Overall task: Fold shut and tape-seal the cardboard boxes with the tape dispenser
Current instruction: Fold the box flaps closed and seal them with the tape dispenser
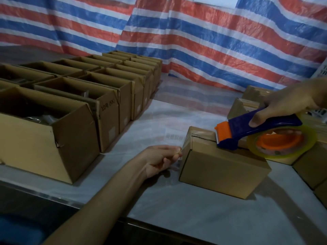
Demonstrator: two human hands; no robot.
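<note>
The closed box [224,161] sits near right on the table [177,218]. The left hand [159,160] pinches the tape end against its left face, anchoring it. The right hand [290,105] grips the tape dispenser [261,133], blade on the seam. The clear tape itself is hard to see.

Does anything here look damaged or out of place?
Nothing serious. The nearest open box looks slightly torn at its front corner. Otherwise the other open boxes stand in tidy rows, and the closed box sits square while the left hand pinches the tape and the right hand grips the dispenser.
</note>
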